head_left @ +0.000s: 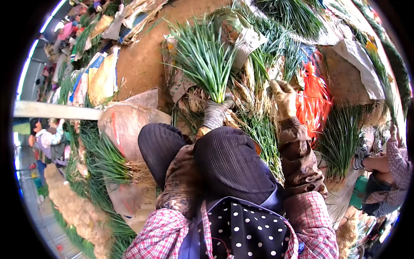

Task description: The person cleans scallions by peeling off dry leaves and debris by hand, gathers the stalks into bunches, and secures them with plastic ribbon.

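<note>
My left hand (214, 113), in a grey glove, is closed round the base of a bunch of green onions (208, 60), whose leaves fan out away from me. My right hand (283, 100), in a yellowish glove, is to the right with its fingers bent together in a pinch. A few light green onion leaves (260, 64) narrow down to its fingertips, and it appears to grip their lower end. Loose green onions (263, 134) with pale dry stems lie between my hands, beyond my knees. Red plastic strips (312, 95) hang just right of my right hand.
Rooted green onions (114, 166) rest on a plastic sack (129, 125) at left. Another bunch (340, 138) lies at right, near a seated person (386, 181). Brown floor (144, 56) shows ahead. A pale post (56, 111) crosses at left, with other people farther off.
</note>
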The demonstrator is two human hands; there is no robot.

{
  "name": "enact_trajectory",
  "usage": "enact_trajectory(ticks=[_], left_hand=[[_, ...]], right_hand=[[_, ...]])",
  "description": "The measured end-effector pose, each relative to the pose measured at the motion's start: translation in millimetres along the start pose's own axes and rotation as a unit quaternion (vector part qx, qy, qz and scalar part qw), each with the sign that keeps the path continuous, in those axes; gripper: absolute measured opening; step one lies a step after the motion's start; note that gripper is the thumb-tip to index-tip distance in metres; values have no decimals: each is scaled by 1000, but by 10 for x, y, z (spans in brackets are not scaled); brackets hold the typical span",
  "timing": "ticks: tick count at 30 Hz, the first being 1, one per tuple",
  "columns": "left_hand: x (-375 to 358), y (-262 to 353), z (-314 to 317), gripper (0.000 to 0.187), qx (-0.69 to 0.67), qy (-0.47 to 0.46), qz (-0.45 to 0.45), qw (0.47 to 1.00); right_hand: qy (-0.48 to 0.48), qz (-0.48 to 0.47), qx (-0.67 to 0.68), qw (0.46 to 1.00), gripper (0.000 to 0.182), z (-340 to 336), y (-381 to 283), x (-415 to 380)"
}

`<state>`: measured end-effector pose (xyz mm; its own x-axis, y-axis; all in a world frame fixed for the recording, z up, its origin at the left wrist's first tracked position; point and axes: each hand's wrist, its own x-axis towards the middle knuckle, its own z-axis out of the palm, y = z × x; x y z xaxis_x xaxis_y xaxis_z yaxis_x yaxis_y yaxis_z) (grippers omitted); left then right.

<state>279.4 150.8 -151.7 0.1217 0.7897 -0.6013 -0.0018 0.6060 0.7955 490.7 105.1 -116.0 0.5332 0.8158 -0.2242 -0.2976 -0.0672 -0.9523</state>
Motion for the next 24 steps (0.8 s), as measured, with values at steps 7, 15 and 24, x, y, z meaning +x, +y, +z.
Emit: enact_trajectory(ticks=[7, 15, 24], left_hand=[[-7, -150, 18, 29, -35, -71, 6, 997], [-77, -153, -3, 33, -7, -92, -21, 996], [-63, -262, -13, 38, 36, -119, 59, 990]], right_hand=[[-146, -16, -211, 966, 19, -159, 608, -109], [-127, -292, -460, 829, 10, 97, 524, -723], [-261, -232, -534, 770, 17, 238, 362, -759]])
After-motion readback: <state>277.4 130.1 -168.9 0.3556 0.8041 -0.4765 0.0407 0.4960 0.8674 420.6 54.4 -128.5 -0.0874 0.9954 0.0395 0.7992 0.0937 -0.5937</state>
